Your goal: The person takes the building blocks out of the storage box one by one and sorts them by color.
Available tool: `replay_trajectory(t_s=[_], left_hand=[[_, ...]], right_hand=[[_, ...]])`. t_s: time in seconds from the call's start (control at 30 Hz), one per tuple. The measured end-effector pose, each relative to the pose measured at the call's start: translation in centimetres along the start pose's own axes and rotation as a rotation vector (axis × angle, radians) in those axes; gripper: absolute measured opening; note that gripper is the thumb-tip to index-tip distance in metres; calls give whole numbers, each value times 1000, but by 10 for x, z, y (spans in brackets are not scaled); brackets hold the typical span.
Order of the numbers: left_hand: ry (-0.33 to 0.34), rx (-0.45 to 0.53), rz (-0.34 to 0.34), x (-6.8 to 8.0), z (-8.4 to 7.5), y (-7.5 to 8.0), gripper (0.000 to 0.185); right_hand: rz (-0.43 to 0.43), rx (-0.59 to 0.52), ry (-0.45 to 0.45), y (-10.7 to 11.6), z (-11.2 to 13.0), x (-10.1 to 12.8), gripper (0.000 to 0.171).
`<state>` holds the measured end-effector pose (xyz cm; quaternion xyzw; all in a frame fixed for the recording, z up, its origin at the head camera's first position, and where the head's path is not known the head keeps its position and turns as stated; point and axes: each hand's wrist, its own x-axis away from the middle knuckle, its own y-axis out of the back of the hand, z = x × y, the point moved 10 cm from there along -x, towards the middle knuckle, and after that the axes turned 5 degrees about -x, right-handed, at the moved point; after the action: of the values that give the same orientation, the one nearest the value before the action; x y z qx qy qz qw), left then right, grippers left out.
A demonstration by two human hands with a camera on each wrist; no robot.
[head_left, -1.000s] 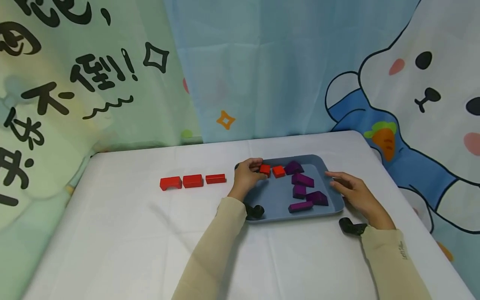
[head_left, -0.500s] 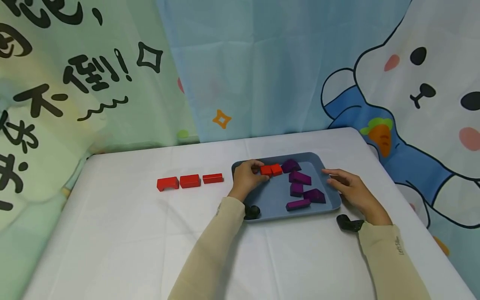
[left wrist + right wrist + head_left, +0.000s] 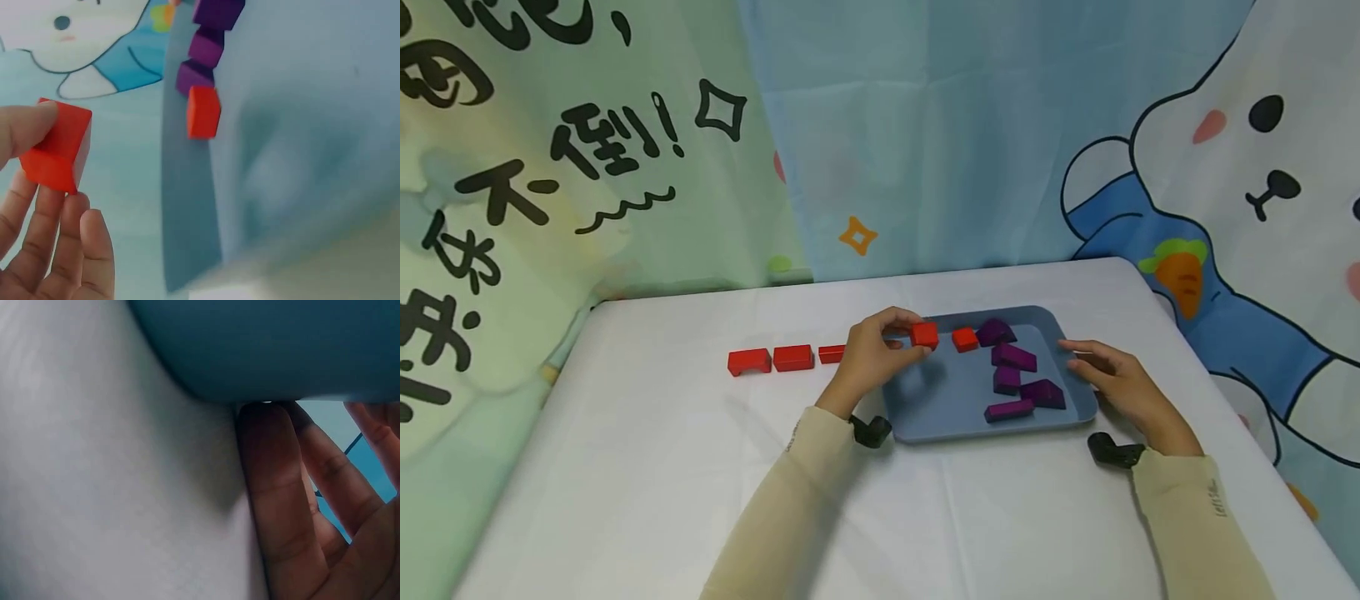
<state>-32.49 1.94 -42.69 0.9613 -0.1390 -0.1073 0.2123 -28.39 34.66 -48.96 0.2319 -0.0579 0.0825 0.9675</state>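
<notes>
My left hand (image 3: 872,354) pinches a small red cube (image 3: 924,335) between thumb and fingertips and holds it just above the left end of a blue tray (image 3: 951,412). The left wrist view shows the same red cube (image 3: 57,154) in my fingers. A second red cube (image 3: 965,339) lies in the tray beside several purple blocks (image 3: 1015,375). My right hand (image 3: 1108,379) rests with loose fingers against the tray's right rim (image 3: 262,356). Three red blocks (image 3: 775,359) lie in a row on the white table to the left.
The white table (image 3: 625,483) ends at a cartoon cloth backdrop (image 3: 925,125) at the far edge. Black wrist camera mounts (image 3: 871,431) sit under both forearms close to the tray's near edge.
My left hand has lifted one red cube off the tray floor and drawn it left, away from the other red cube. The right hand stays at the tray's rim.
</notes>
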Motion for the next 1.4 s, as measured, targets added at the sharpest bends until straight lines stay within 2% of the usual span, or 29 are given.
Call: replay_trajectory(t_s=[0.17, 0.33, 0.63, 0.8, 0.93, 1.0, 1.1, 1.27, 1.4], left_hand=[[-9, 19, 31, 13, 4, 27, 35], [30, 20, 32, 23, 22, 64, 37], [134, -101, -106, 45, 61, 160, 39], [197, -162, -155, 68, 91, 197, 41], [279, -220, -195, 87, 116, 222, 45], [327, -236, -203, 95, 128, 232, 47], [396, -246, -183, 102, 143, 238, 48], [465, -265, -112, 103, 163, 237, 47], [501, -261, -85, 106, 172, 238, 49]], right_hand=[[-3, 17, -8, 3, -4, 2, 58], [-12, 11, -17, 7, -7, 4, 59], [-28, 22, -15, 8, -9, 4, 59], [-29, 67, -8, 10, -10, 5, 58], [-33, 72, -1, 10, -8, 3, 56], [-34, 65, -3, 9, -8, 2, 55], [-35, 67, -1, 9, -6, 0, 55], [-38, 78, 17, 8, -6, -2, 50], [-26, 75, 27, 4, -4, -4, 51]])
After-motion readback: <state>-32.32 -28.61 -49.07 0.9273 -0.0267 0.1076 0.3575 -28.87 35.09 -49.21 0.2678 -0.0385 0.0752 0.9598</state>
